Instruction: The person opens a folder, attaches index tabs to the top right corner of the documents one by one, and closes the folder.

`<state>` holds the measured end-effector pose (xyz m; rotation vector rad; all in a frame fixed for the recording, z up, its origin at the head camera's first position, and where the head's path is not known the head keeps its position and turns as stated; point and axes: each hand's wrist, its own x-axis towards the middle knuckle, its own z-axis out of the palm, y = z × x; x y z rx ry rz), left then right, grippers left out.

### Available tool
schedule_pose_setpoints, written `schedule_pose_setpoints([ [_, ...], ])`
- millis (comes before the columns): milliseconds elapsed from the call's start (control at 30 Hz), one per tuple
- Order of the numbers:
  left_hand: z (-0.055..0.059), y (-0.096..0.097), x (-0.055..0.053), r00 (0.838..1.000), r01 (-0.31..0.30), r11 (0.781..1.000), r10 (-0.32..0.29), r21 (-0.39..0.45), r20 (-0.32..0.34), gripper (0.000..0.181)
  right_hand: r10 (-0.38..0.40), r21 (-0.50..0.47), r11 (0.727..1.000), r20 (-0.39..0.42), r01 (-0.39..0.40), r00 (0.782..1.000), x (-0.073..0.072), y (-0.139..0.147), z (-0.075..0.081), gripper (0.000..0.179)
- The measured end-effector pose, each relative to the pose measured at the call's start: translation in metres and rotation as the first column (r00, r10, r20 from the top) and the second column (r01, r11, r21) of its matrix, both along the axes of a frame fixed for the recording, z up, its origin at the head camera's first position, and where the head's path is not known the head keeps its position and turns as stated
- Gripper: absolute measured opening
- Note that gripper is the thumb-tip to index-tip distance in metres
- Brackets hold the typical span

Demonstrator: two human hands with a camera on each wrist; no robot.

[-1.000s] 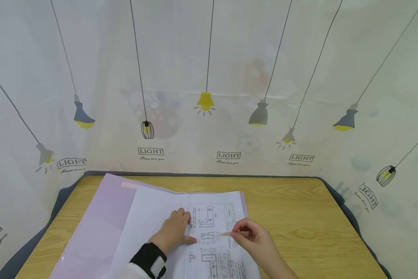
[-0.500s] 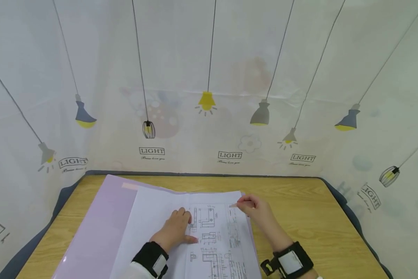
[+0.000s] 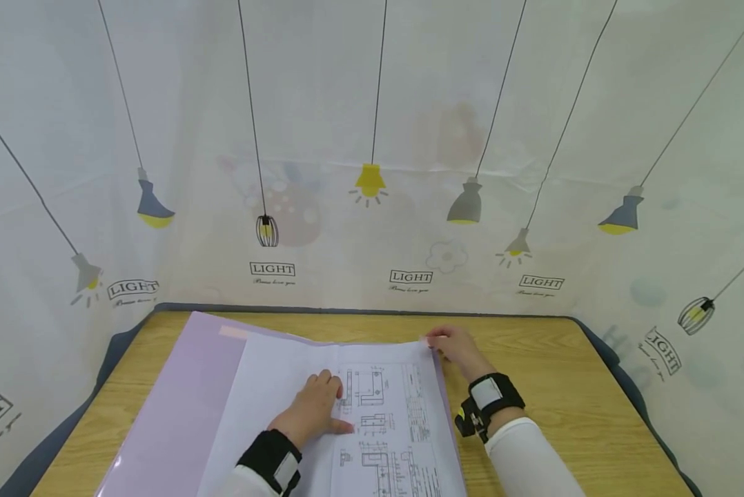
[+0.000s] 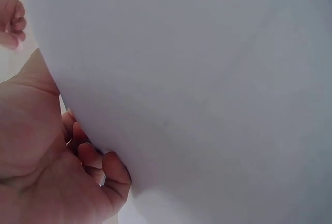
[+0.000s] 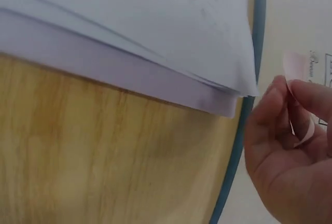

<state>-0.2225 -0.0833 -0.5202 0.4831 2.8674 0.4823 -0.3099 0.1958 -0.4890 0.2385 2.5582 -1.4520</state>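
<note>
Lilac folder [image 3: 173,421], lying open on the counter [image 3: 564,393] toward its left edge, with white pages [image 3: 384,352] of printed drawings. Pink slip [image 5: 295,64], pinched between the right hand's [image 3: 455,346] fingers, beside the pages' far right corner. Left hand [image 3: 310,408], resting at the fold, fingers loosely bent.

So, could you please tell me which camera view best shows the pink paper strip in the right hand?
The right wrist view: there the pink paper strip is close up, pinched in the right hand, with its flat end and a curled part showing. The head view shows it only as a tiny pale speck; in the left wrist view I cannot make it out.
</note>
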Motion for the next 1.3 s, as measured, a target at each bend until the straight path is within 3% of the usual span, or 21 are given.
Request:
schedule_pose_setpoints([
  [167,-0.001,0.000,-0.001,1.000,0.006,1.000,-0.006,-0.002,-0.001,0.062,-0.037,-0.057,0.998,0.068,0.041,0.997,-0.009,-0.003,-0.018,0.018],
  [400,0.001,-0.001,0.001,1.000,0.015,1.000,-0.015,0.006,-0.002,0.062,-0.108,-0.062,0.992,0.075,0.113,0.991,-0.015,-0.009,-0.030,0.018],
  [733,0.003,-0.002,0.001,1.000,0.011,1.000,-0.011,0.022,0.012,0.062,-0.120,0.045,0.992,0.045,0.118,0.992,-0.014,-0.014,-0.030,0.018],
  [1000,0.000,-0.002,0.000,1.000,0.010,1.000,-0.011,0.024,0.021,0.062,-0.097,0.141,0.985,-0.038,0.101,0.995,-0.013,-0.017,-0.031,0.014],
  [1100,0.000,-0.002,0.000,1.000,0.009,1.000,-0.009,0.026,0.018,0.062,-0.061,0.236,0.968,-0.091,0.081,0.994,-0.012,-0.019,-0.030,0.011],
  [1300,-0.001,-0.002,-0.001,1.000,0.008,1.000,-0.008,0.022,0.014,0.062,-0.011,0.432,0.898,-0.155,0.078,0.988,-0.015,-0.025,-0.034,0.008],
])
